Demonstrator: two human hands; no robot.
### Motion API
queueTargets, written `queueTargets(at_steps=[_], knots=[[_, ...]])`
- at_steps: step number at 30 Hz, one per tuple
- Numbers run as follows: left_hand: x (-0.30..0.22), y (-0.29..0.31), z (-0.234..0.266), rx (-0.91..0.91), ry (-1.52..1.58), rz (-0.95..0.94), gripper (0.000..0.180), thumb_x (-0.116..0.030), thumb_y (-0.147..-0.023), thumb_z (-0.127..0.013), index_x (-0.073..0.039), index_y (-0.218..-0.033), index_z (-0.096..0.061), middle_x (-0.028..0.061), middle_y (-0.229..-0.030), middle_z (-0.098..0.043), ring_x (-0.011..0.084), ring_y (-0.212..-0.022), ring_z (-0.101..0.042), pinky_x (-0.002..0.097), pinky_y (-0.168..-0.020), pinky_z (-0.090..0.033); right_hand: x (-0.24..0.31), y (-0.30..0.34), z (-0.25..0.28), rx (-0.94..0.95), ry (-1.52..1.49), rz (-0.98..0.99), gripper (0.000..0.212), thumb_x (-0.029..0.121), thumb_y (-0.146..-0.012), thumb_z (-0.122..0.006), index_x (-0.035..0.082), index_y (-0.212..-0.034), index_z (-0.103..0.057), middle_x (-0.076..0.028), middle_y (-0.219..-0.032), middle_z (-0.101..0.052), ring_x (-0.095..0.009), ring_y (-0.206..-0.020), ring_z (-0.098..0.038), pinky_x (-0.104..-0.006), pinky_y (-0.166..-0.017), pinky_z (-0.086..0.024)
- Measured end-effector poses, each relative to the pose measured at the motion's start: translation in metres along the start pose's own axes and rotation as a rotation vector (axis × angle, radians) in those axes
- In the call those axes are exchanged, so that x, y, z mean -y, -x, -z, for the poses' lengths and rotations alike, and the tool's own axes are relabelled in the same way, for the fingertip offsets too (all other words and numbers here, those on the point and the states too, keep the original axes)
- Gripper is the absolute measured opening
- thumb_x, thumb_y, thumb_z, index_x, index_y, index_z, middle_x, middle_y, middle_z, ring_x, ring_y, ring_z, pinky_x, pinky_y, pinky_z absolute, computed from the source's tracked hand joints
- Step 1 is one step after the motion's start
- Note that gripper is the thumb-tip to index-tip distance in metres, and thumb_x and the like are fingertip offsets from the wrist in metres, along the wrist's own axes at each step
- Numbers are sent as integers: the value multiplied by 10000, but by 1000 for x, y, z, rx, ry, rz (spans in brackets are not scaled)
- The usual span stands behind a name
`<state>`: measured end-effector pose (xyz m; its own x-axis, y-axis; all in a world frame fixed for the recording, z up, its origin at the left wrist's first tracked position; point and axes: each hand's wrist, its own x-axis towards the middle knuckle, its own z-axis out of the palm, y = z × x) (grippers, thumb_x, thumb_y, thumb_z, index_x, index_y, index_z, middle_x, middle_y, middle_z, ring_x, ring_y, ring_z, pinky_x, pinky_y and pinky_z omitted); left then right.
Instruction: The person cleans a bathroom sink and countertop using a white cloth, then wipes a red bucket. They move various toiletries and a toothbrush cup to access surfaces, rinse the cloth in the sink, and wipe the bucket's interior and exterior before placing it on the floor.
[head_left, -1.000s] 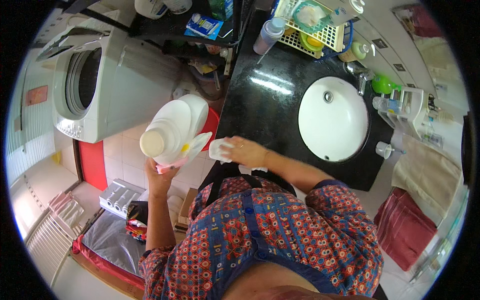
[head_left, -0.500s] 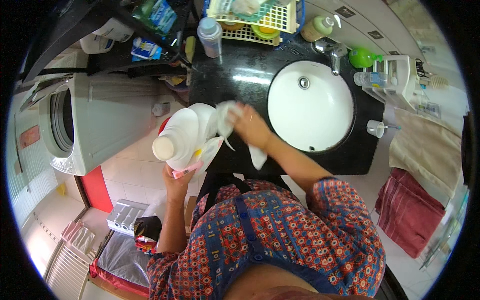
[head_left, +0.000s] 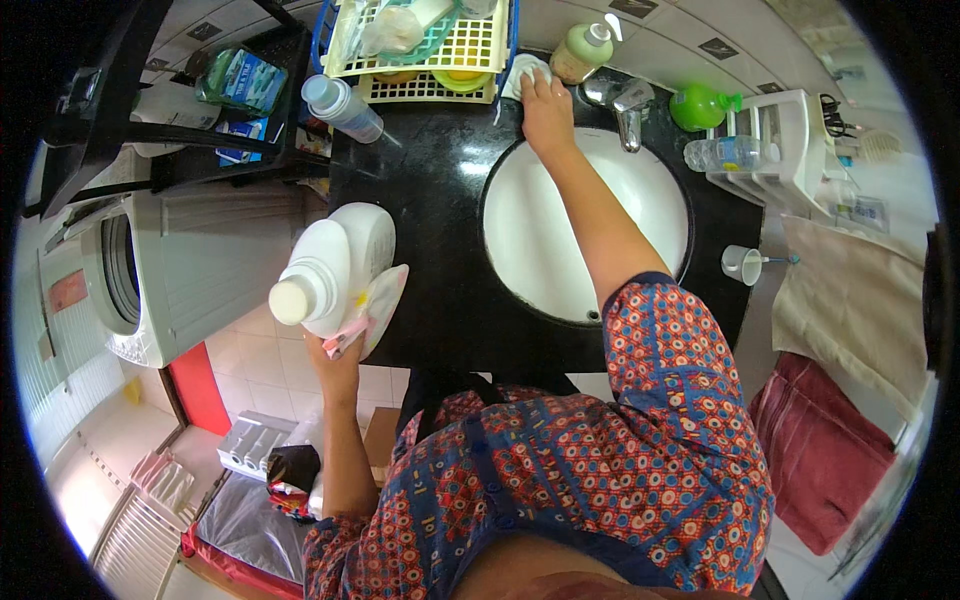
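Reaching far, the right hand [head_left: 548, 112], closed on a white cloth [head_left: 521, 76], has shifted from left of the basin [head_left: 528, 225] to the far counter [head_left: 430, 320], between a cream rack [head_left: 475, 45] and pump bottle [head_left: 579, 55]; wiping appears to have advanced there. The left hand [head_left: 330, 355] grips a white jug [head_left: 325, 260] and pink-and-white packet [head_left: 382, 305] by the counter's left edge. Counted: one cloth, jug, packet, basin, rack, pump bottle; two hanging towels [head_left: 820, 450].

The black counter [head_left: 430, 310] carries a blue-capped bottle [head_left: 345, 110], pump bottle [head_left: 580, 55], green bottle [head_left: 697, 108] and, seemingly, a cup [head_left: 738, 264].
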<state>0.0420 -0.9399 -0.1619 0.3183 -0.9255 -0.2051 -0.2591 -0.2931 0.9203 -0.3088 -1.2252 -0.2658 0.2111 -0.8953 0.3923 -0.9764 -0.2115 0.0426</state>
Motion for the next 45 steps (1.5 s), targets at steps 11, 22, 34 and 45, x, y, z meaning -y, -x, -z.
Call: queueTargets(at_steps=[11,22,34,45], knots=[[-3,99,-28,242,-541,-122,389,-9,-779,-636,-30,-1165,-592,168,-1092,-626,314,-1016,-614,367,-865,-496,4,2,6,111,-19,58,391,101,-837,-471,24,-1211,-556,-162,-1239,-548,-315,-1032,-515,-393,-825,-422],[-57,55,-111,281,-656,-749,459,-28,-770,-591,-50,-1226,-544,123,-1272,-540,329,-1171,-520,449,-994,-418,4,34,14,119,-79,216,416,95,-817,-489,44,-1223,-561,-150,-1240,-551,-320,-1031,-517,-399,-797,-434],[-107,36,-96,682,-723,-459,847,-277,-719,-739,-54,-1413,-309,186,-1444,-336,382,-1294,-372,481,-1061,-317,81,73,44,172,-334,330,414,67,-782,-529,-7,-1187,-569,-184,-1227,-537,-308,-1015,-515,-390,-810,-445],[-219,-198,-24,222,-1005,-598,438,-259,-796,-683,-63,-1178,-595,191,-1030,-619,350,-982,-588,410,-846,-462,113,50,60,16,-540,72,526,189,-783,-679,89,-1267,-499,-190,-1340,-421,-457,-1241,-362,-503,-1015,-333]])
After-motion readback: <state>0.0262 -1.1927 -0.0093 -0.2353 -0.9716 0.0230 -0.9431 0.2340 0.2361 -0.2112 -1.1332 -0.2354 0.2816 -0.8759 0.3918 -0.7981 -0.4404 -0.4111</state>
